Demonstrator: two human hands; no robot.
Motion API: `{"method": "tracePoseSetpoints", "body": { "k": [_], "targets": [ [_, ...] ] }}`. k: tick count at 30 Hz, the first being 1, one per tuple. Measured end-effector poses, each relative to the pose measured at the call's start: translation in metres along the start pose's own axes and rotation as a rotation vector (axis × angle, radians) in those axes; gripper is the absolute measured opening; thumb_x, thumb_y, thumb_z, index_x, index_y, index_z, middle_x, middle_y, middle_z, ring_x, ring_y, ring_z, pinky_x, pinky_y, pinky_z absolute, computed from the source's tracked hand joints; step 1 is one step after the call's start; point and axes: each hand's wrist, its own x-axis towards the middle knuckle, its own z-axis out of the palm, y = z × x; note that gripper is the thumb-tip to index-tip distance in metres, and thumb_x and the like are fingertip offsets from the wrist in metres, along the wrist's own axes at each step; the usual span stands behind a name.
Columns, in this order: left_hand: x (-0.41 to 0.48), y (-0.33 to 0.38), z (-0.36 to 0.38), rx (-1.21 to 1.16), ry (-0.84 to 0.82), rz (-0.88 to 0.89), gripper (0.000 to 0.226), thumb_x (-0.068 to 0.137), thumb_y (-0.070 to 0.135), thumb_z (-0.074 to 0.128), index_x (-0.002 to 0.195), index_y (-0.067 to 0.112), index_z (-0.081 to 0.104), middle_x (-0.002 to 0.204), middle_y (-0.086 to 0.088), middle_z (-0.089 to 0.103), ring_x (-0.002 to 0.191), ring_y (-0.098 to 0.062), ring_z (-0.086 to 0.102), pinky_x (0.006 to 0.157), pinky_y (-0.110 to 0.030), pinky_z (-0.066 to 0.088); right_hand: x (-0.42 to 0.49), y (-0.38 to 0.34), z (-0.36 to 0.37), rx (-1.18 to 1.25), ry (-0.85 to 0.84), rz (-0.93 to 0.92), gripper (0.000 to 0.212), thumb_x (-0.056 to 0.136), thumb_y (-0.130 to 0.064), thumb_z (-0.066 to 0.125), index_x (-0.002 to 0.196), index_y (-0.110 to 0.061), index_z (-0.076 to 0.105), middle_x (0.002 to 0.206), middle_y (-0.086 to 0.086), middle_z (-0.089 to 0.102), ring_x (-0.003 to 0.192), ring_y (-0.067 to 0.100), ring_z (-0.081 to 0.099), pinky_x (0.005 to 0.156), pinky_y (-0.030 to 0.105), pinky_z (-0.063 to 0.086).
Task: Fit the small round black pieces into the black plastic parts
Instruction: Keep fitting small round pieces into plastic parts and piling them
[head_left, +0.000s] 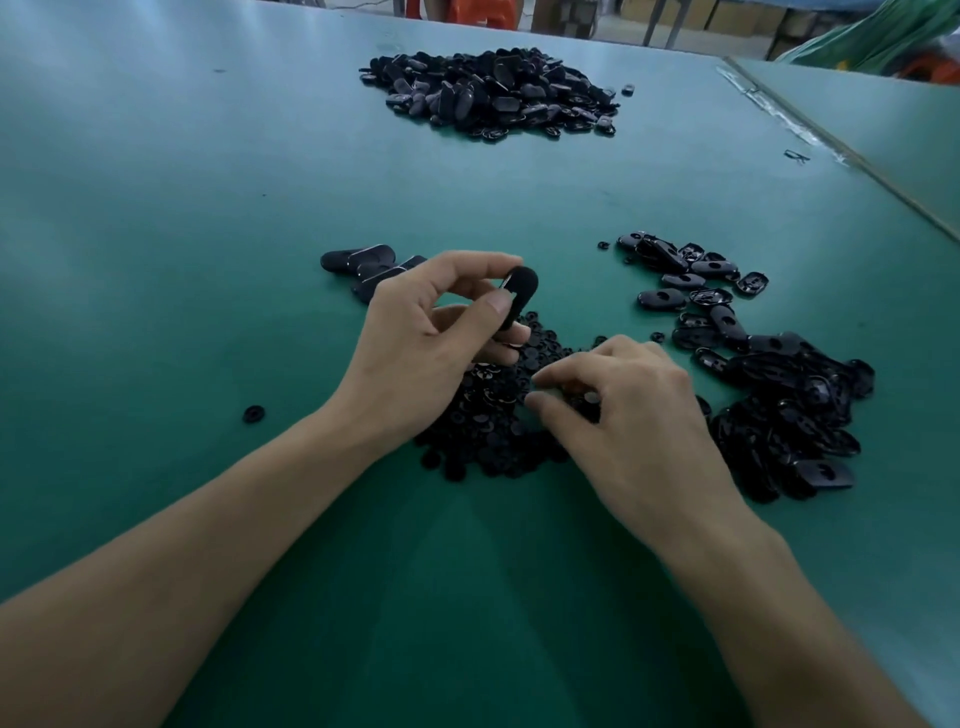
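My left hand pinches an oval black plastic part between thumb and fingers, held upright above the table. Under and between my hands lies a heap of small round black pieces. My right hand rests on that heap with fingers curled down; thumb and forefinger meet over a round piece, though the piece itself is hard to make out. A spread of oval black parts lies to the right.
A large pile of black parts sits at the far middle of the green table. A few black parts lie behind my left hand. One stray round piece lies at the left. A table seam runs along the right.
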Motion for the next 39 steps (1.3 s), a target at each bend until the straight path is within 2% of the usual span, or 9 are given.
{"method": "tracePoseSetpoints", "body": {
  "k": [2,8,13,19,25,30,35,37,39],
  "targets": [
    [0.001,-0.001,0.000,0.005,-0.005,0.001,0.024,0.097,-0.003,0.058,0.107,0.017,0.067,0.079,0.012,0.067,0.076,-0.015,0.072,0.069,-0.025,0.059,0.000,-0.003,0.003,-0.029,-0.040,-0.006,0.019,0.089,-0.040,0.070,0.104,-0.031,0.075,0.092,-0.009,0.054,0.095,0.009,0.042,0.077,0.022,0.028],
    [0.002,-0.003,-0.001,0.013,0.016,-0.014,0.022,0.091,-0.006,0.066,0.101,0.013,0.068,0.081,0.002,0.073,0.073,-0.013,0.072,0.068,-0.022,0.057,0.004,-0.008,0.006,-0.052,-0.041,-0.014,0.010,0.094,-0.028,0.065,0.099,-0.026,0.074,0.089,-0.007,0.053,0.093,0.013,0.045,0.077,0.023,0.032],
    [0.002,-0.004,-0.001,0.038,0.020,-0.006,0.021,0.089,-0.006,0.068,0.096,0.014,0.071,0.075,0.004,0.075,0.071,-0.012,0.072,0.068,-0.020,0.057,0.006,-0.009,0.008,-0.051,-0.071,-0.007,0.016,0.092,-0.041,0.066,0.098,-0.026,0.070,0.091,-0.008,0.050,0.095,0.013,0.045,0.077,0.025,0.032],
    [0.002,-0.003,0.000,0.050,0.027,-0.003,0.021,0.089,-0.006,0.068,0.095,0.013,0.071,0.072,0.004,0.074,0.069,-0.011,0.071,0.067,-0.019,0.056,0.006,-0.008,0.010,-0.049,-0.027,0.013,0.020,0.091,-0.040,0.067,0.107,-0.027,0.071,0.093,-0.006,0.056,0.095,0.016,0.049,0.078,0.026,0.034],
    [0.001,-0.002,0.000,0.043,0.033,-0.009,0.020,0.089,-0.007,0.068,0.095,0.011,0.070,0.072,0.003,0.074,0.070,-0.013,0.071,0.068,-0.022,0.058,0.007,-0.009,0.011,-0.039,-0.036,0.007,0.011,0.093,-0.033,0.066,0.098,-0.025,0.072,0.088,-0.004,0.059,0.091,0.017,0.049,0.079,0.031,0.039],
    [0.001,-0.002,-0.001,0.048,0.030,-0.016,0.020,0.089,-0.007,0.068,0.095,0.012,0.071,0.073,0.005,0.074,0.070,-0.012,0.072,0.067,-0.020,0.056,0.007,-0.008,0.013,-0.047,-0.029,-0.018,0.016,0.099,-0.032,0.057,0.100,-0.021,0.069,0.092,-0.002,0.060,0.093,0.019,0.051,0.083,0.033,0.041],
    [0.001,-0.003,-0.002,0.081,0.032,-0.012,0.022,0.088,-0.004,0.070,0.095,0.017,0.072,0.077,0.007,0.076,0.071,-0.012,0.074,0.066,-0.019,0.056,0.006,-0.009,0.011,0.162,0.085,-0.006,0.016,0.102,-0.026,0.051,0.090,-0.019,0.058,0.075,-0.008,0.059,0.069,0.012,0.052,0.062,0.030,0.040],
    [0.000,-0.003,-0.002,0.109,0.028,-0.007,0.023,0.088,-0.002,0.071,0.094,0.021,0.073,0.079,0.007,0.076,0.072,-0.013,0.075,0.066,-0.019,0.056,0.005,-0.009,0.010,0.217,0.112,0.005,0.013,0.101,-0.023,0.054,0.092,-0.017,0.061,0.076,-0.006,0.064,0.069,0.012,0.058,0.063,0.034,0.046],
    [0.000,-0.003,-0.002,0.124,0.029,-0.007,0.023,0.088,0.000,0.072,0.093,0.022,0.073,0.079,0.006,0.076,0.073,-0.014,0.075,0.066,-0.020,0.056,0.004,-0.008,0.008,0.234,0.145,0.018,0.009,0.099,-0.019,0.058,0.097,-0.017,0.067,0.079,-0.006,0.069,0.075,0.013,0.065,0.070,0.037,0.051]
  ]
}}
